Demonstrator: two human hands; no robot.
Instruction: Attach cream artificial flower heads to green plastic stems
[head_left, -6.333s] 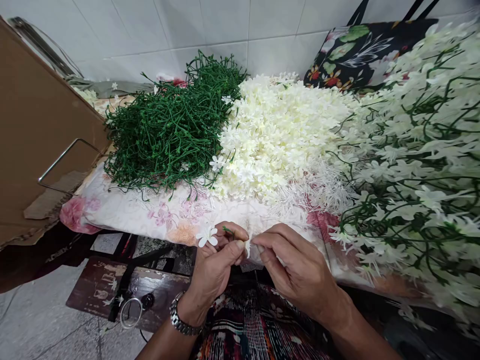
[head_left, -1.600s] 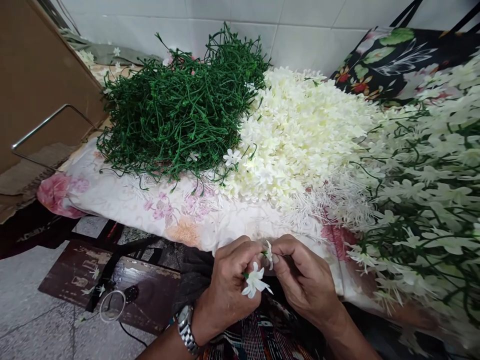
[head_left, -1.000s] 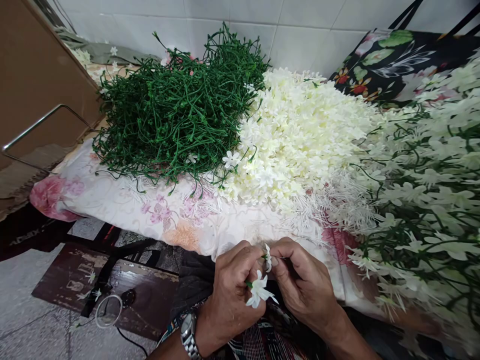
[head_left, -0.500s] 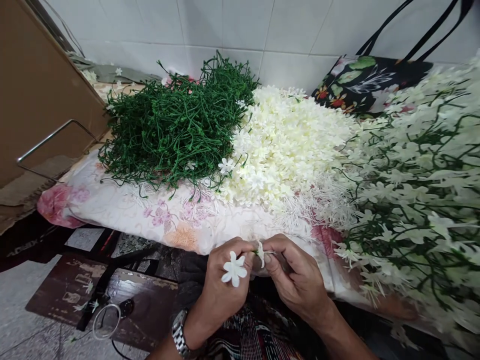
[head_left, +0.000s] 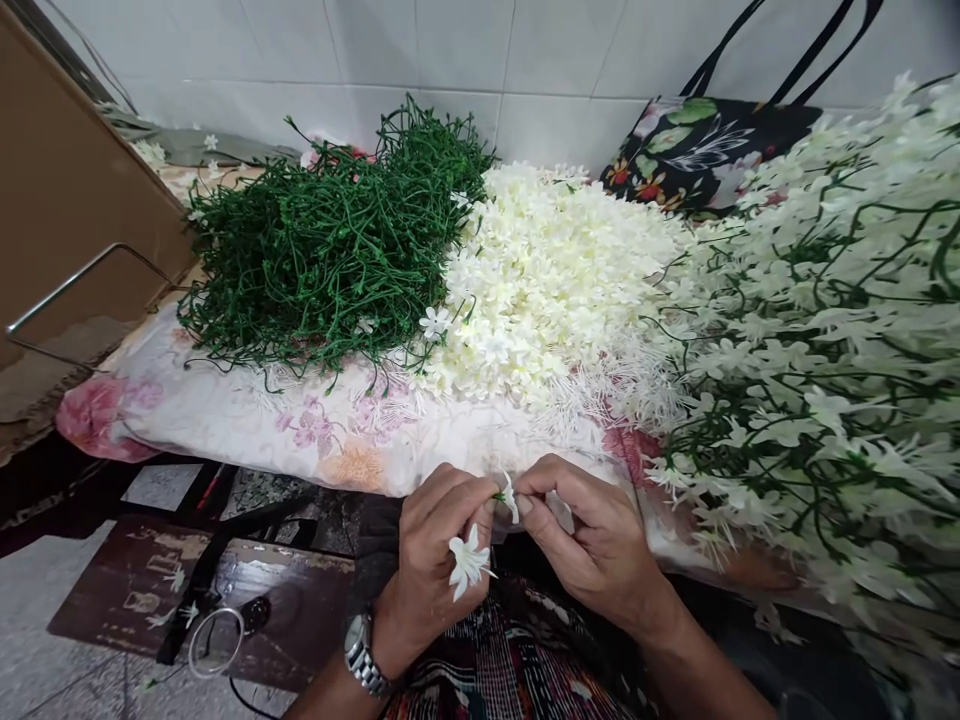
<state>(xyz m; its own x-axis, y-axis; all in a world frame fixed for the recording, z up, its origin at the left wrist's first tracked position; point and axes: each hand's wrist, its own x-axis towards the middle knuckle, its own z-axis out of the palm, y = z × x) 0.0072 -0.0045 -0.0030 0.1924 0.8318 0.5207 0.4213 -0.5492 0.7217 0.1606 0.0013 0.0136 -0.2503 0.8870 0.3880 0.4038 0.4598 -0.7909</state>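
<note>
My left hand (head_left: 444, 535) is closed, thumb and finger pinching a thin green plastic stem, most of which is hidden in the fist. A white artificial flower (head_left: 469, 562) on it sticks out below the thumb, its petals splayed. At the pinched tip sits a second white flower (head_left: 510, 497), seen edge-on. My right hand (head_left: 581, 515) pinches at this flower's right side with thumb and forefinger. Behind the hands lie a heap of green stems (head_left: 322, 250) and a heap of loose white blossoms (head_left: 562, 270). White thread-like stamens (head_left: 637, 385) lie to their right.
Assembled white flowers on stems (head_left: 810, 350) pile up on the right. A floral black bag (head_left: 705, 150) leans on the tiled wall. The cardboard box (head_left: 82, 190) stands at left. Below the cloth-covered surface (head_left: 247, 420) is a brown wooden board (head_left: 277, 610) with a ring (head_left: 216, 642).
The view has shifted slightly, so the heaps sit further left. The flower below my left thumb has turned and shows more side-on. Both hands keep their pinch at the upper flower.
</note>
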